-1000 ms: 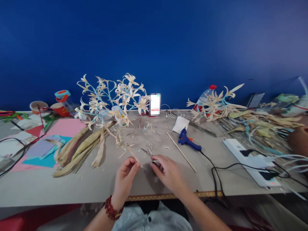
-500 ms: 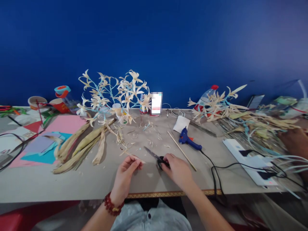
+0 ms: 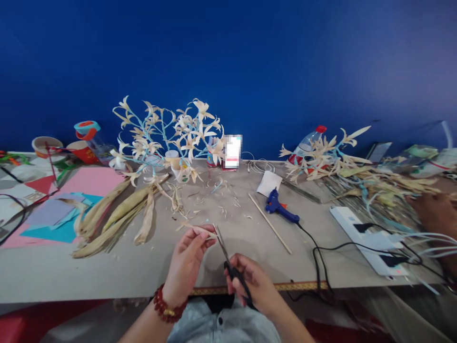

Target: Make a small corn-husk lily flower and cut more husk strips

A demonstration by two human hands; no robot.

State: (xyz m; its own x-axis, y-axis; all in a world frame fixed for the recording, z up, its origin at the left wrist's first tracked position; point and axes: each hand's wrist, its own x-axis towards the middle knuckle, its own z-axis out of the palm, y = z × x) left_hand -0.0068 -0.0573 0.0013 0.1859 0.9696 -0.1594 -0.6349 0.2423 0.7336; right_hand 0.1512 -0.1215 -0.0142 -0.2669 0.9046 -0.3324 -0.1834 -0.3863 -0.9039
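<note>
My left hand (image 3: pixel 193 247), with a red bead bracelet at the wrist, pinches a thin pale strip of corn husk (image 3: pixel 207 232). The strip's tip points right, at the blades of the scissors. My right hand (image 3: pixel 248 281) is wrapped round the black handles of the scissors (image 3: pixel 224 250), which tilt up and left. Their blades look slightly parted, close to the husk tip; whether they touch it I cannot tell. Dried corn husks (image 3: pixel 117 219) lie to the left. White husk flowers on blue stems (image 3: pixel 164 138) stand behind in cups.
A blue glue gun (image 3: pixel 280 207) and a thin stick (image 3: pixel 269 223) lie right of my hands. Cables run from a white power strip (image 3: pixel 367 243). A phone (image 3: pixel 232 151) stands at the wall. Coloured paper (image 3: pixel 53 209) lies left. Another person's arm (image 3: pixel 433 219) rests at right.
My right hand has picked the scissors up off the table, drawn them nearer my body and turned the blades up beside the husk strip. My left hand keeps its pinch.
</note>
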